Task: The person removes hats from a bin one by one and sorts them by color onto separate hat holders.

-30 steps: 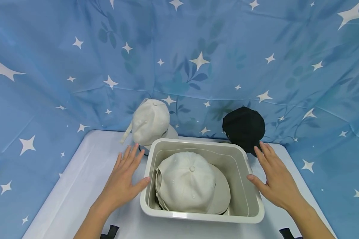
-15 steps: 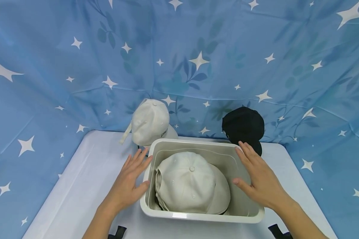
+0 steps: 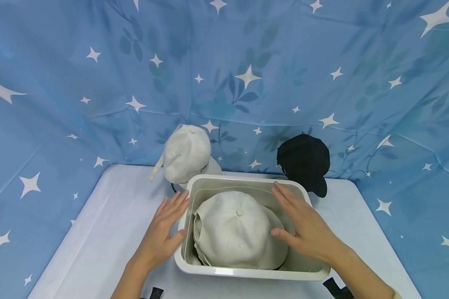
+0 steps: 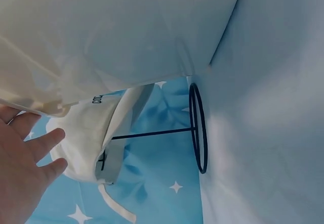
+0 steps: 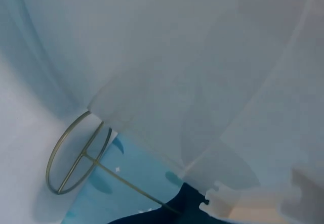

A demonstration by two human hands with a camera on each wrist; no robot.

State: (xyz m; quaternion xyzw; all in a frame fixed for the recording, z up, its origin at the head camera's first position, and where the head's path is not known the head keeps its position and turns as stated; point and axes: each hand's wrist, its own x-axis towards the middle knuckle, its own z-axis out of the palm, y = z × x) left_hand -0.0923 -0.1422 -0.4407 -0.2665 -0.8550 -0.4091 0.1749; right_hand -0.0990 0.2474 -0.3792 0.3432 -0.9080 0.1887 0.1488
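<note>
Left grip flanks bin; right grip hovers near cap inside.

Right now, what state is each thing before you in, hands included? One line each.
Beige rectangular plastic bin: upright, open at the top.
Pale fabric cap in the bin: crown up.
White lettered fabric cap: on a black wire stand, strap end free.
Black fabric cap: on a gold wire stand.
Left hand: fingers extended, at the bin's rim.
Right hand: fingers extended, over the bin's right side.
</note>
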